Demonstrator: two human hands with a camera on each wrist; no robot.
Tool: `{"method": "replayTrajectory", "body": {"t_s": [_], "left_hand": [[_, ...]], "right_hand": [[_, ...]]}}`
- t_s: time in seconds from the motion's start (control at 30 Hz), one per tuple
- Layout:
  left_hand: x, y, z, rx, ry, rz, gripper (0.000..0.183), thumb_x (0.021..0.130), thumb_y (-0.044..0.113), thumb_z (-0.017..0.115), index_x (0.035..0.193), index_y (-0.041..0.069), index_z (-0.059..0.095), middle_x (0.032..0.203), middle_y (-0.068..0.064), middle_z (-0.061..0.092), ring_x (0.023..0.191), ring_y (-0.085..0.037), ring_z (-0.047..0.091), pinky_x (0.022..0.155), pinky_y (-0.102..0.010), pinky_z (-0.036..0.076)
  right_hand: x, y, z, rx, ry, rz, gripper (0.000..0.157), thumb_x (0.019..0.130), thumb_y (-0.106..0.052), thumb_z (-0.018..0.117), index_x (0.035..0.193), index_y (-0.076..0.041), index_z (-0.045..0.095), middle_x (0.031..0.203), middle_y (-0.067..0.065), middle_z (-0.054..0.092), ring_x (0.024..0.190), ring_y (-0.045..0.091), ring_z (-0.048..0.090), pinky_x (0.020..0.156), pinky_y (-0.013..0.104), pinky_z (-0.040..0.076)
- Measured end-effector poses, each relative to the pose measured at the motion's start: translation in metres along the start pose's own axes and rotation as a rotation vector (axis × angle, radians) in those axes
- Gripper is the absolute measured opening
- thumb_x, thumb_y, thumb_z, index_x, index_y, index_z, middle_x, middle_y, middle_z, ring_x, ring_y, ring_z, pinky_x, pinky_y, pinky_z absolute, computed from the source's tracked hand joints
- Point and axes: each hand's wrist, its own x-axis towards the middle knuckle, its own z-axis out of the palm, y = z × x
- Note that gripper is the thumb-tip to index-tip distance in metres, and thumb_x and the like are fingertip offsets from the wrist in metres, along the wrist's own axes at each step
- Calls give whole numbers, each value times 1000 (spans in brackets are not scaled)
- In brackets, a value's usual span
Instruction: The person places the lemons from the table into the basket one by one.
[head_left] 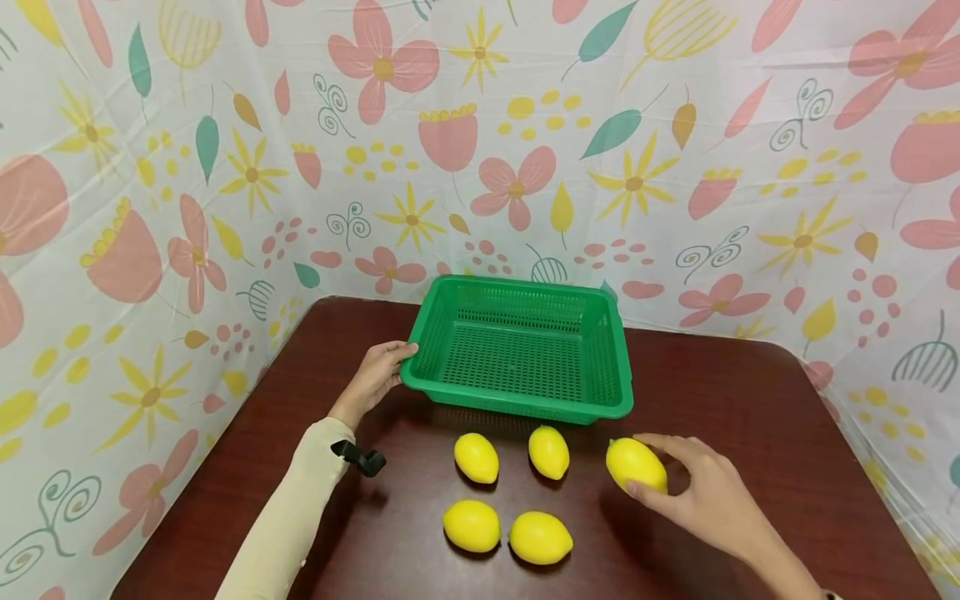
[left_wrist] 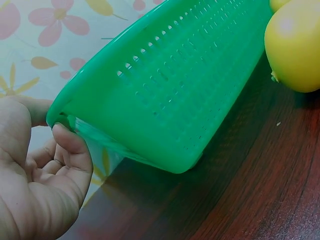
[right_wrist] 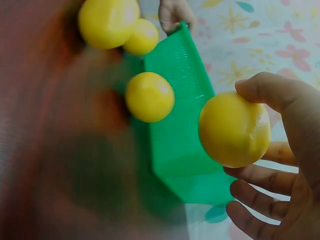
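At the left end of a green perforated basket [head_left: 517, 408], my left hand [head_left: 378, 375] pinches the rim between thumb and fingers. That grip also shows close up on the basket wall [left_wrist: 150, 110] in the left wrist view. My right hand [head_left: 705, 492] holds a yellow lemon [head_left: 636, 467] between thumb and fingers, over the table right of the basket's front corner. In the right wrist view the held lemon [right_wrist: 234, 129] sits at the thumb tip, with lower fingers spread. The basket's inside shows only its bare mesh floor.
Several other lemons lie in front of the basket: two nearer it, a left one [head_left: 476, 458] and a right one [head_left: 549, 452], and a front pair [head_left: 540, 537]. The dark wooden table [head_left: 720, 392] meets a flower-printed cloth [head_left: 525, 125] behind and at the sides.
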Motion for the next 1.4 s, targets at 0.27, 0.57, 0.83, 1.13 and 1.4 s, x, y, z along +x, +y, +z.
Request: {"method": "replayTrajectory", "body": {"t_s": [0.27, 0.57, 0.83, 1.13, 1.4], "left_hand": [[0, 1, -2, 3, -6, 13, 46, 105, 28, 61, 132, -9, 56, 111, -13, 64, 96, -20, 67, 74, -26, 57], [1, 3, -3, -19, -10, 11, 45, 105, 27, 62, 130, -10, 55, 102, -6, 63, 87, -15, 65, 72, -25, 57], [3, 2, -1, -38, -11, 2, 47, 105, 27, 62, 132, -11, 54, 105, -10, 64, 90, -19, 66, 74, -26, 57], [3, 0, 1, -67, -17, 0, 42, 105, 25, 62, 128, -9, 56, 104, -10, 63, 89, -19, 66, 74, -27, 56], [1, -5, -1, -68, -19, -5, 42, 106, 25, 60, 130, -8, 56, 107, -11, 63, 90, -17, 66, 76, -27, 57]], "right_hand": [[40, -7, -29, -36, -13, -107, 58, 76, -50, 89, 123, -20, 73, 111, -4, 72, 97, 18, 64, 79, 46, 52], [107, -8, -49, 16, -152, -167, 54, 85, -48, 83, 128, -19, 71, 112, -3, 73, 95, 17, 65, 79, 42, 54], [176, 0, -47, 111, -324, -206, 53, 89, -42, 80, 133, -16, 67, 106, -3, 70, 81, 16, 61, 68, 30, 53], [232, 9, -26, 126, -382, -166, 58, 90, -45, 79, 137, -16, 66, 122, 6, 71, 102, 25, 61, 77, 40, 52], [265, 17, 9, 157, -438, -116, 60, 90, -38, 81, 140, -11, 63, 129, 13, 69, 106, 31, 67, 84, 47, 54]]}}
